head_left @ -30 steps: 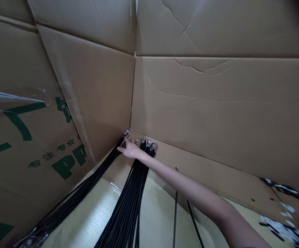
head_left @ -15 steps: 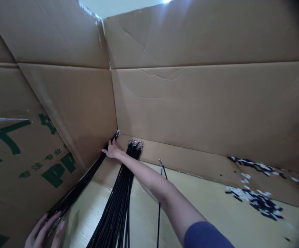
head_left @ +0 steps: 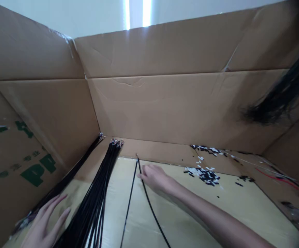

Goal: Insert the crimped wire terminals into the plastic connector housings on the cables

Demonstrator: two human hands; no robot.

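Observation:
My left hand [head_left: 44, 222] is open at the lower left, its fingers apart. It lies between a bundle of black cables [head_left: 73, 172] along the left cardboard wall and a second, fanned black cable bundle [head_left: 97, 186]. Stripped wire ends show at the far end of both bundles. My right hand [head_left: 153, 177], blurred, has curled fingers over the middle of the box floor. Its thumb is close to a single black cable [head_left: 149, 201] with a bare tip; whether it touches the cable I cannot tell.
Tall cardboard walls [head_left: 149, 106] enclose the work surface [head_left: 190, 213]. Black and white cut pieces [head_left: 203, 175] lie in piles at the right, with a red wire [head_left: 276, 177] beyond them. A blurred dark bundle of strands [head_left: 276, 100] hangs at the upper right.
My right hand has left the bundle by the left wall and moved right to the single cable. My left hand's fingers have come away from the left bundle. The view has turned right.

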